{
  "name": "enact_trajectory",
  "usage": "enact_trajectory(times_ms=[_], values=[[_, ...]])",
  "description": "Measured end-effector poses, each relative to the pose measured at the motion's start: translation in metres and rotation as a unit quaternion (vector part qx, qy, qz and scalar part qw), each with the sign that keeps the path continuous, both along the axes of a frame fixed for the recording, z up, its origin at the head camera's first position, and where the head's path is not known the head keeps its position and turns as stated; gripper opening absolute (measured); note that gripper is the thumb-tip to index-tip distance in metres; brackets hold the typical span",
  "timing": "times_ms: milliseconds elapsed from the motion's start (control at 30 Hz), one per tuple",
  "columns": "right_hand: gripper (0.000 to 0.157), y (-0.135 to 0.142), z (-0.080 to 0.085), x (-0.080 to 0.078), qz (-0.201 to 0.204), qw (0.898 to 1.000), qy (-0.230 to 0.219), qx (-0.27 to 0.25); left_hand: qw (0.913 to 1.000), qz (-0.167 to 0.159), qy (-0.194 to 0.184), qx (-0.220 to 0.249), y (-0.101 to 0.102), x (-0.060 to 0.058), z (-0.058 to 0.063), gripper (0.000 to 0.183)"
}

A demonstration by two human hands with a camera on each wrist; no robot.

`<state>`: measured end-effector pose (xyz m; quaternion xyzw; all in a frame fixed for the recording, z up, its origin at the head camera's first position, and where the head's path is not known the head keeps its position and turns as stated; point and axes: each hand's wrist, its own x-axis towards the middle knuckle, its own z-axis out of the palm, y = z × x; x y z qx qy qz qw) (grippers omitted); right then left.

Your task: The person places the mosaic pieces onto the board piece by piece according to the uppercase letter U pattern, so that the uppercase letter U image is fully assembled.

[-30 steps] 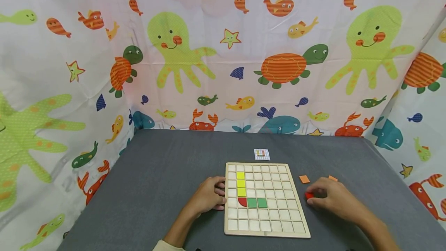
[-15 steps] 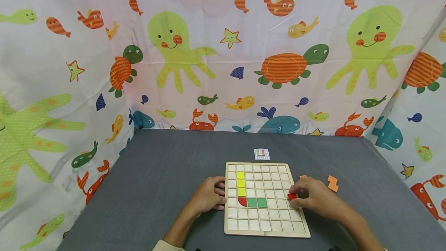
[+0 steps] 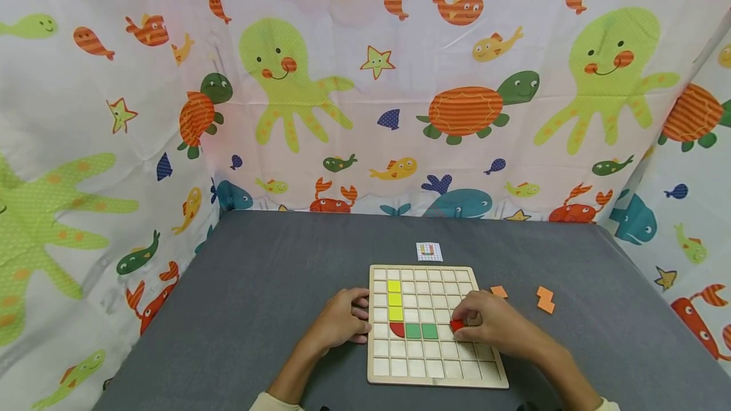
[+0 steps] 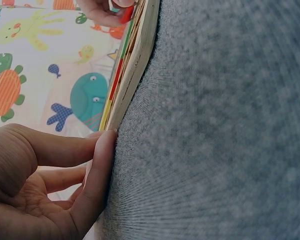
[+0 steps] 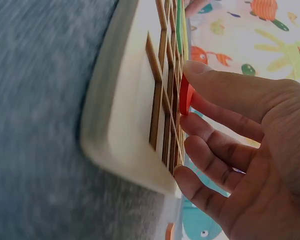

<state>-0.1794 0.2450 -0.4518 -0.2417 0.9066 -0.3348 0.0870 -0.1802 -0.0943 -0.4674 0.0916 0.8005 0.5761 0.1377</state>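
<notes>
A wooden grid board [image 3: 400,360] lies on the grey cloth. In its cells sit several yellow squares [image 3: 395,299], a red quarter-circle tile [image 3: 397,330] and two green squares [image 3: 421,332] in a row. My left hand [image 3: 341,321] rests at the board's left edge; in the left wrist view its thumb and fingertips touch the rim. Between thumb and fingers my right hand [image 3: 492,322] pinches a red tile [image 5: 185,96], just right of the green squares over the board. The fingers partly hide this tile, so its full outline cannot be seen.
Orange tiles lie right of the board: one [image 3: 499,292] near its edge, and two touching orange tiles [image 3: 545,300] farther right. A small card [image 3: 429,252] with a coloured grid pattern lies behind the board. A sea-animal curtain [image 3: 365,170] surrounds the table's back and sides.
My right hand has carried the red tile leftward from beside the board to over the grid, uncovering the orange tiles. The left hand stays at the board's edge.
</notes>
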Motion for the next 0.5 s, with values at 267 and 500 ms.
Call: enact_trajectory(times_ms=[267, 500], values=[[0.021, -0.011, 0.0, 0.0, 0.01, 1.0, 0.007, -0.005, 1.0, 0.004, 0.0, 0.0, 0.0, 0.0, 0.0, 0.067], [0.018, -0.017, -0.001, -0.003, 0.016, 1.0, 0.005, 0.004, 1.0, 0.005, -0.003, 0.001, 0.0, 0.0, 0.0, 0.067]])
